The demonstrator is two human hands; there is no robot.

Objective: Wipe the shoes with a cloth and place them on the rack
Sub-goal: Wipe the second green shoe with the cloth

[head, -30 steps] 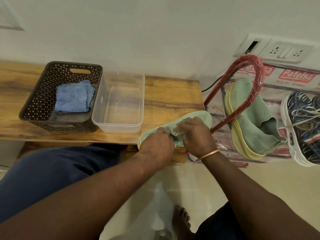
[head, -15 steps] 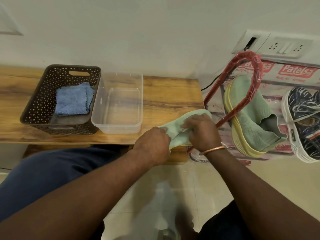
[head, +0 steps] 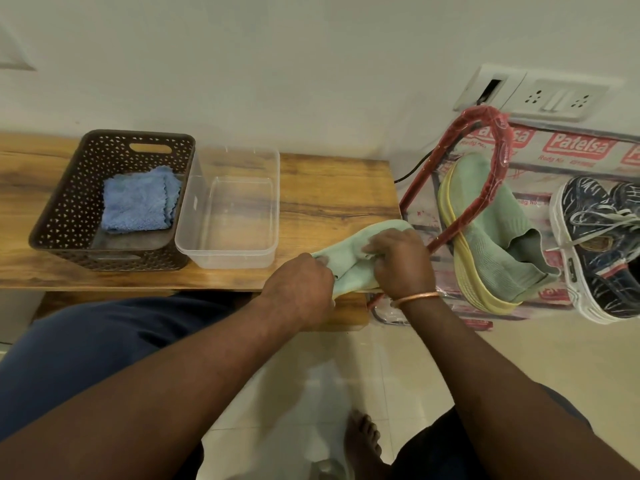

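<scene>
Over the wooden table's [head: 329, 188] front edge, left hand [head: 298, 289] and right hand [head: 401, 261] clamp curled fingers on the pale green knit shoe [head: 349, 261], its mate [head: 491, 230] already on the red-wrapped metal rack [head: 485, 113]; racking this one seemingly remains.

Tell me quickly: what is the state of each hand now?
Left hand: closed, gripping the green shoe.
Right hand: closed on the same shoe.

"Patelsa" repeated on rack wrapping [head: 575, 150]

A plain pale wall [head: 311, 64] backs a wooden bench [head: 329, 188] (grain running lengthwise) over glossy cream floor tiles [head: 519, 358].
</scene>
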